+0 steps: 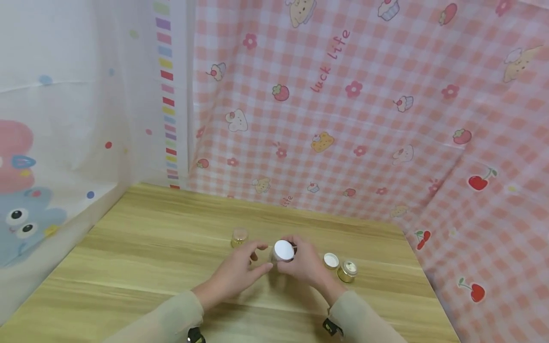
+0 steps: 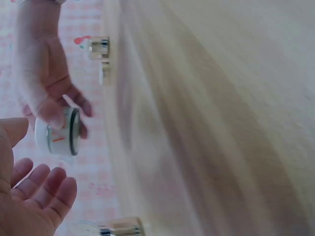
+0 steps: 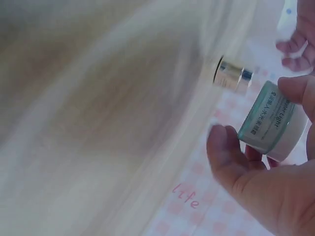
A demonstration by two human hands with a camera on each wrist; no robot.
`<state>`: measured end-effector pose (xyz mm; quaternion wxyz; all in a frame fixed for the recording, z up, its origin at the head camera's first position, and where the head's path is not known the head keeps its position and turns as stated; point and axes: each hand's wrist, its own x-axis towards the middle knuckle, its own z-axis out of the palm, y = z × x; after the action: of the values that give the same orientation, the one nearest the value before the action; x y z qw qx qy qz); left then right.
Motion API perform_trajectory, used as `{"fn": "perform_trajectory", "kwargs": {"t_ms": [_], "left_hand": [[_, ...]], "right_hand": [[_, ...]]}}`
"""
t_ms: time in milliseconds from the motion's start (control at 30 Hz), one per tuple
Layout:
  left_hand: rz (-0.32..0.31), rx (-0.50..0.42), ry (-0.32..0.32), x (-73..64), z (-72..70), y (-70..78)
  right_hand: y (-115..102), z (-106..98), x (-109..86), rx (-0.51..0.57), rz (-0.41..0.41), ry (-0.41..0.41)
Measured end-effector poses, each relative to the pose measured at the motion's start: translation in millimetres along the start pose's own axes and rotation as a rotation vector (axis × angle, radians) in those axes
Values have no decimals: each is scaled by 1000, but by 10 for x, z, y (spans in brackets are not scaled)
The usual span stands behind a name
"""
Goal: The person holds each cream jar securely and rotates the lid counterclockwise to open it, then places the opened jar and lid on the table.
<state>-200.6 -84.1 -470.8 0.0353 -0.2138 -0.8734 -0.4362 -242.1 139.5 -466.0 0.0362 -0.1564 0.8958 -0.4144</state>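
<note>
A small glass cream jar (image 1: 283,251) with a white lid is held in my right hand (image 1: 305,261), lid side up, above the table. In the right wrist view, the thumb and fingers grip the jar (image 3: 268,120), whose greenish glass carries printed writing. My left hand (image 1: 238,271) is just left of the jar, its fingers loosely bent and apart from it. Nothing lies between the left fingers (image 2: 47,189) and thumb in the left wrist view.
A gold jar (image 1: 239,237) stands on the wooden table (image 1: 171,247) beyond my left hand. Right of my right hand are a low round white piece (image 1: 330,260) and another gold jar (image 1: 348,271). A pink checked cloth (image 1: 300,119) hangs behind the table.
</note>
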Motion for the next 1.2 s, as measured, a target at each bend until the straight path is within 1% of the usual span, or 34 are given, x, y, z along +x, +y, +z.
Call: {"fn": "perform_trajectory", "kwargs": {"t_ms": [100,200,333,467,533,600,767,933,1033,1200], "left_hand": [[47,7,22,-5,-43,93],[83,10,13,-26,-71,170],[126,16,-36,-59,-91,235],[192,39,-82,-71,-98,277],[225,52,-103,-73,-108,293],[244,59,-131,-76,-129,307],[240,53,-224,-76,-195,319],[243,66,-300,-64,-226,317],[250,62,-325,-68,-226,311],[258,41,-331,-82,-225,321]], "right_hand": [[-19,-17,-124,44,-30,-37],[-23,-30,-242,62,-52,-69],[-37,-36,-371,69,-90,-91],[-53,-26,-455,75,-138,-120],[-58,-20,-490,84,-151,-140],[-64,-22,-526,101,-153,-160],[-88,-43,-592,150,-169,-206],[-98,-63,-623,213,-189,-297],[-85,-78,-639,236,-193,-346],[-57,-109,-651,197,-197,-347]]}}
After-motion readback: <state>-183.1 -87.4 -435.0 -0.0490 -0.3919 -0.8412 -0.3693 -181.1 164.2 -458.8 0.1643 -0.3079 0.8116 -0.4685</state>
